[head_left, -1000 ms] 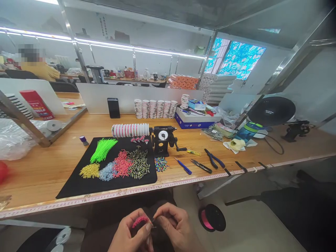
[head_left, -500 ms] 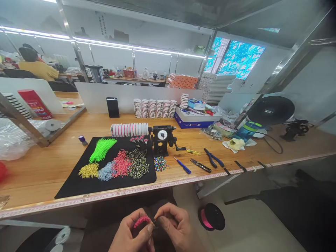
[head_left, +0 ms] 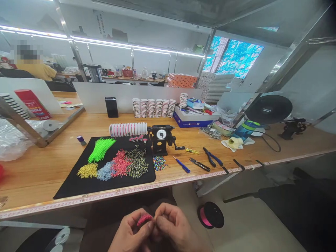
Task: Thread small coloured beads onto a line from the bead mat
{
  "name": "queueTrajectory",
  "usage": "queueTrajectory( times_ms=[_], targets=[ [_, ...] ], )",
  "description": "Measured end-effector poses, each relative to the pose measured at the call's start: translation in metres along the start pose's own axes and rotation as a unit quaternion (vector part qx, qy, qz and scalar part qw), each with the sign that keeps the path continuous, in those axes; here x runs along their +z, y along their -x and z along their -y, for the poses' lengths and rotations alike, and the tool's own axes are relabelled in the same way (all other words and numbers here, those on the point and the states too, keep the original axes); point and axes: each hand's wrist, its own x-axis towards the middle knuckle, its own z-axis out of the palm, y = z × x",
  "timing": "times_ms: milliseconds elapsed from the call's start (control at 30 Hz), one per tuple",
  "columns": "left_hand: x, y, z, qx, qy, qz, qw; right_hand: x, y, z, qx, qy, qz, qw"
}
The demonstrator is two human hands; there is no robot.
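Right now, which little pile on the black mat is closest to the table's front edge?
The yellow pile, at the left end of the row on the black mat. The blue, pink and dark piles beside it and the green sticks lie farther back.

The scene is bright and evenly lit. Long light strips run under the shelf above the surface and glow almost white, blown out along their length. Daylight comes through the patterned window to the right of the strips. The wood below them shows soft glare and only faint shadows. Straight lines bend strongly toward the edges, and the frame posts lean. The hands at the bottom edge are slightly soft.
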Motion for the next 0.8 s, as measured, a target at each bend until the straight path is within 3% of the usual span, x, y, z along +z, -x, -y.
queueTrajectory(
  times_ms=[67, 133, 200, 300, 367, 467, 533, 567, 633, 733, 800],
  targets=[
    [0.0, 0.0, -0.001, 0.03, -0.014, -0.01, 0.999, 0.001, -0.004, -0.007, -0.01, -0.051, -0.043, 0.998],
    [-0.002, -0.001, -0.002, 0.087, -0.063, -0.037, 0.994, 0.003, -0.006, -0.012, -0.028, -0.035, -0.065, 0.997],
    [-0.007, -0.003, -0.001, 0.138, -0.129, -0.066, 0.98, 0.003, -0.006, -0.013, -0.055, 0.043, -0.072, 0.995],
    [-0.014, -0.005, 0.002, 0.151, -0.194, -0.089, 0.965, 0.004, -0.003, -0.005, -0.09, 0.196, -0.072, 0.974],
    [-0.017, -0.005, 0.003, 0.147, -0.214, -0.097, 0.961, 0.004, 0.0, 0.002, -0.126, 0.324, -0.075, 0.935],
    [-0.018, -0.005, 0.003, 0.175, -0.23, -0.109, 0.951, 0.005, 0.0, 0.008, -0.215, 0.5, -0.072, 0.836],
    [-0.017, -0.005, 0.003, 0.194, -0.234, -0.112, 0.946, 0.008, -0.001, 0.009, -0.251, 0.557, -0.068, 0.789],
    [-0.017, -0.004, 0.002, 0.195, -0.233, -0.109, 0.946, 0.009, -0.002, 0.008, -0.256, 0.569, -0.07, 0.778],
    [-0.019, -0.003, -0.002, 0.175, -0.228, -0.085, 0.954, 0.006, -0.003, 0.007, -0.236, 0.563, -0.076, 0.788],
    [-0.033, 0.005, -0.014, 0.133, -0.202, -0.044, 0.969, -0.013, -0.003, 0.01, -0.167, 0.513, -0.129, 0.832],
    [-0.045, 0.013, -0.023, 0.121, -0.172, -0.061, 0.976, -0.032, -0.001, 0.016, -0.125, 0.505, -0.184, 0.834]
  ],
)
